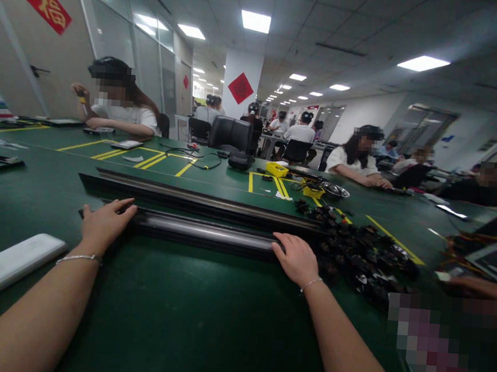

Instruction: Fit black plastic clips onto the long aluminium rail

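Observation:
A long black profile strip (204, 229) with a glossy rounded face lies crosswise in front of me. My left hand (107, 221) grips its left end, fingers over the top. At the right end, my right hand (297, 257) holds the same strip, its fingertips on the upper edge and the palm side hidden. Just beyond it, a second long black strip (213, 202) runs nearly parallel, untouched. A heap of small black parts (364, 249) lies right beside my right hand; their kind is too blurred to tell.
The green table (194, 325) carries yellow tape lines. A white bar-shaped object (13, 268) lies at the left. Farther back are a yellow box (277, 169), cables and a black case (239, 160). Several people sit around; another person's arm (481, 287) reaches in at the right.

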`<state>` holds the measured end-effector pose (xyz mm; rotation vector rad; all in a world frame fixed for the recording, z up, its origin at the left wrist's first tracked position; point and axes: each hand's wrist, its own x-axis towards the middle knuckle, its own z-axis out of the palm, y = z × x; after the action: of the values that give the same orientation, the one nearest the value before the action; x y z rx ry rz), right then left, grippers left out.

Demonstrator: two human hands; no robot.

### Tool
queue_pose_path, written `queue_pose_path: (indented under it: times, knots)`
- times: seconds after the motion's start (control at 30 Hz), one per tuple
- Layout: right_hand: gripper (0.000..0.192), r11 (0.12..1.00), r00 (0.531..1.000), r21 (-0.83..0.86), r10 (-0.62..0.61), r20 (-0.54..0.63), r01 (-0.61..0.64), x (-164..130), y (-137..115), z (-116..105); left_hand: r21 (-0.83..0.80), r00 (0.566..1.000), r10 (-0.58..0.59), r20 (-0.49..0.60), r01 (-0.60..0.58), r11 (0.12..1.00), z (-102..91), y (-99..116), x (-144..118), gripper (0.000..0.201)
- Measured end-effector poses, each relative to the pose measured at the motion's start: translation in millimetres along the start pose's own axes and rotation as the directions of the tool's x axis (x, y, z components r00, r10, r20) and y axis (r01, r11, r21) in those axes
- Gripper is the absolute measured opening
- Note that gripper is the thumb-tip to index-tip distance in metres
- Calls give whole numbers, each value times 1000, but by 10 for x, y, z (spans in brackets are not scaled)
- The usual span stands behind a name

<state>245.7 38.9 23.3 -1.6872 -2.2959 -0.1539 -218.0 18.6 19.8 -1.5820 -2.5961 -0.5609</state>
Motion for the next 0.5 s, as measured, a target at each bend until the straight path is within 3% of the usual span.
queue_pose_path:
  times: [0.13, 0.3, 0.5]
  knots:
    - [45, 1000, 1000, 1, 9, -21, -9, 1, -4, 4, -18, 1000, -2, -22, 2, 1000, 36, 7, 6, 58]
    - [45, 1000, 1000, 8, 17, -3, -17, 7, 0, -3, -48, 990, -26, -136, 19, 999, 62, 56, -8, 71]
    - [45, 1000, 1000, 9, 18, 0, -18, 5, -18, -11, -24, 994, -24, -108, 21, 999, 73, 42, -1, 69]
